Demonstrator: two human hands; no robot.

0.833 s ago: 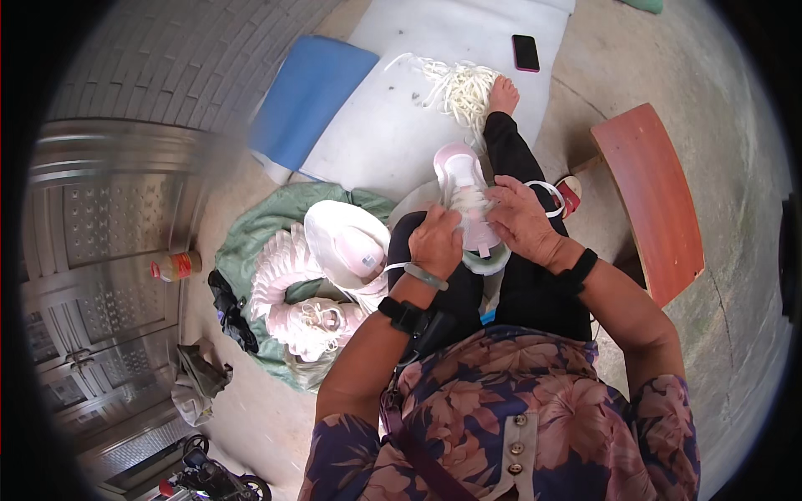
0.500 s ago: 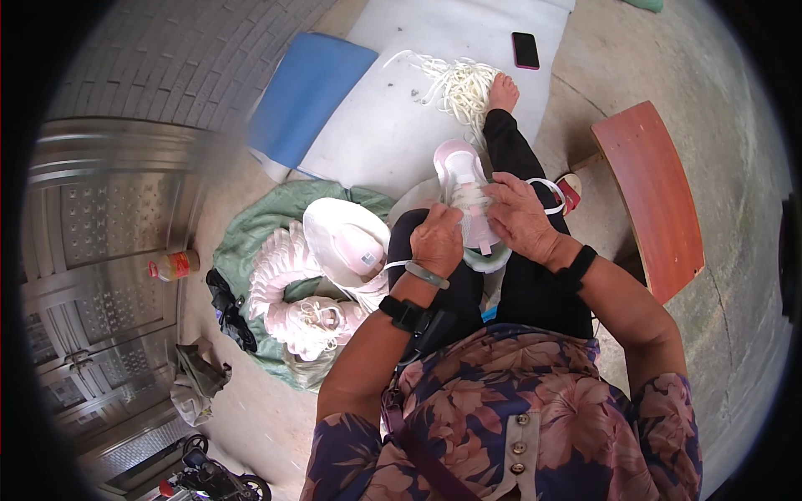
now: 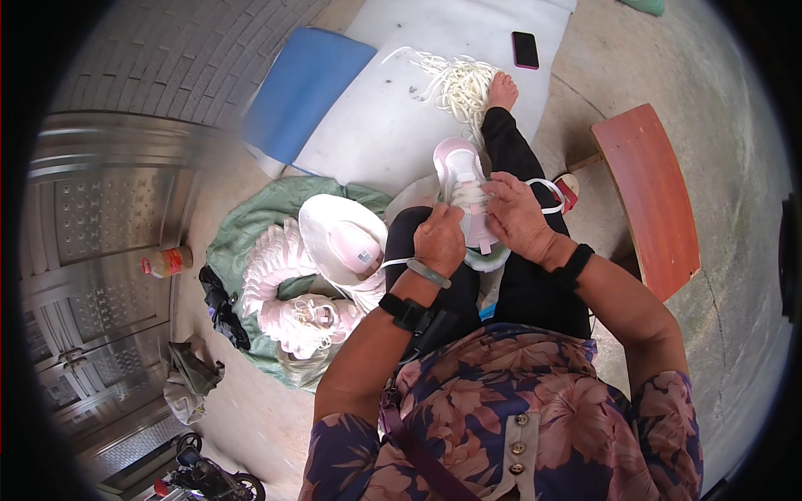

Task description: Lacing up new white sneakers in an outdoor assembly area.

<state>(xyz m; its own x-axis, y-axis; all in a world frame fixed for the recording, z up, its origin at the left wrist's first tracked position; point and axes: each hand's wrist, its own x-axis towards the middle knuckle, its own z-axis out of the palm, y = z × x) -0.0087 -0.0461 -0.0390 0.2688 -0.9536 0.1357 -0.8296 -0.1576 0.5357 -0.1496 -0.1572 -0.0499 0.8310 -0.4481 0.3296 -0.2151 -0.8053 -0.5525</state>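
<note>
A pale pink and white shoe upper (image 3: 459, 167) lies over my lap, its rounded pink end pointing away from me. White lacing crosses its middle. My left hand (image 3: 439, 240) is closed at the upper's left edge, thumb and forefinger pinched there. From the other side, my right hand (image 3: 524, 221) grips the right edge beside the lacing, its fingers bent over the upper. Whether either hand also pinches a lace end is hidden by the fingers. Left of my knee, a curved stack of similar pink-white uppers (image 3: 271, 271) rests on a green sack (image 3: 230, 230).
A white hat (image 3: 322, 225) sits by the stack. Ahead, a tangled pile of white laces (image 3: 462, 90) and a phone (image 3: 525, 50) lie on a pale mat (image 3: 376, 138). A blue pad (image 3: 313, 88) is left of it. A wooden bench (image 3: 647, 196) stands right; a bottle (image 3: 167, 262) stands left.
The view has shifted very slightly. Both hands stay at the same edges of the shoe upper, with only a small shift of the left hand.
</note>
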